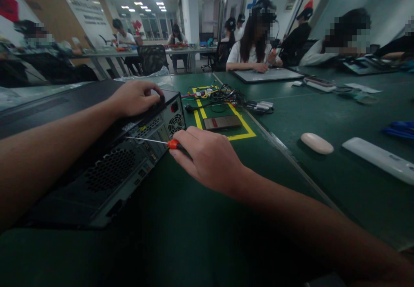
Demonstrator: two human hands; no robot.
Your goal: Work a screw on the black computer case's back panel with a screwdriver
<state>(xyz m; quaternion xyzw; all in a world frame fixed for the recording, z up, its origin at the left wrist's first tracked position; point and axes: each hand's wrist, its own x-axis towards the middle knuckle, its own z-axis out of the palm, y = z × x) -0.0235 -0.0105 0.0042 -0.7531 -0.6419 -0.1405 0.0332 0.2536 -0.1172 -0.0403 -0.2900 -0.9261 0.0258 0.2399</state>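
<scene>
A black desktop computer case (19,106) lies on its side at the left, its rear panel with fan grilles, ports and a red switch facing me. My left hand (137,98) rests on top, near the far rear corner, with its fingers curled at the cover's edge. My right hand (210,155) grips a screwdriver (173,144) with a red and black handle. Its thin metal shaft points left, and the tip is by the upper edge of the rear panel. I cannot tell whether the tip touches a screw.
Beyond the case, a tangle of cables (231,95) and a dark phone-like slab (222,122) lie by yellow tape marks. A pale oval mouse-like object (317,143) and a long white device (381,157) lie at right. Across the green table (291,106), a person (252,41) works at a flat panel.
</scene>
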